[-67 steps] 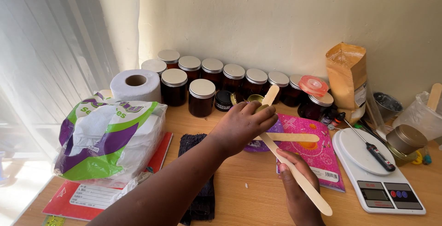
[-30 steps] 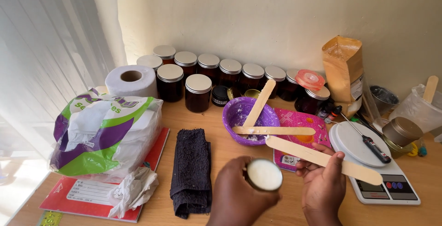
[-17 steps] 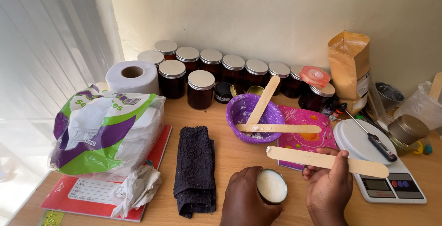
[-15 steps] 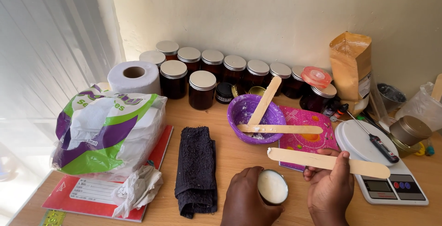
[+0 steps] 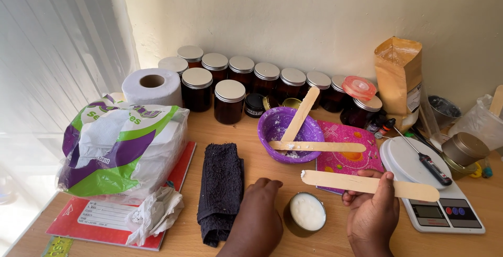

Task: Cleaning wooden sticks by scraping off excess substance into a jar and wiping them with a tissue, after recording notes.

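At lower centre of the frame, a small gold tin (image 5: 306, 214) of white wax sits on the counter (image 5: 262, 170), the left hand (image 5: 258, 220) curled against its side. The right hand (image 5: 373, 214) pinches a flat wooden stick (image 5: 369, 184). A brown paper bag (image 5: 398, 81) stands upper right; a green-purple plastic bag (image 5: 120, 147) lies left.

Plastic bag (image 5: 123, 149), white with green and purple print: near left, lying on a red booklet's white label (image 5: 107, 217). Brown paper pouch (image 5: 398, 81): upright, far right. Scale display (image 5: 430, 211): grey rectangle, near right.
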